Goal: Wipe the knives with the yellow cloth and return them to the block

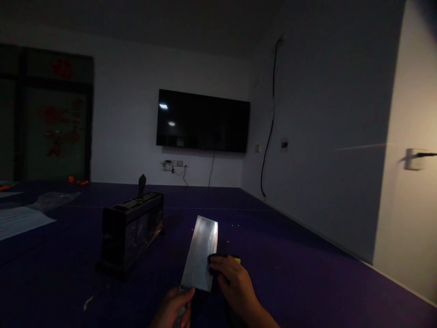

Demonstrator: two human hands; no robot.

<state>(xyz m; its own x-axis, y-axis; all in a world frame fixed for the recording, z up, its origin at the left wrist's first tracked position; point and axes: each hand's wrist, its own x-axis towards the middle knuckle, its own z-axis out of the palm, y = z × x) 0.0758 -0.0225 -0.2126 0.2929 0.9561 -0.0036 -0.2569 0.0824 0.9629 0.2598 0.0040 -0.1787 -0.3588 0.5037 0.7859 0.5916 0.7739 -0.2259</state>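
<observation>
My left hand is closed around the handle of a cleaver, with the thumb by the base of the blade. The broad steel blade points up and away from me, catching light near its tip. My right hand grips a small dark pad with a yellow part at the blade's right edge. Fingers cover most of this pad, so its exact kind is hard to make out. Left of the cleaver stands a black knife block with clear sides. One dark-handled knife sticks up from its top.
The purple surface stretches to the walls. A paper sheet and clear plastic wrap lie at left, with small orange items behind. A white scrap lies in front. A television and hanging cable are on the walls.
</observation>
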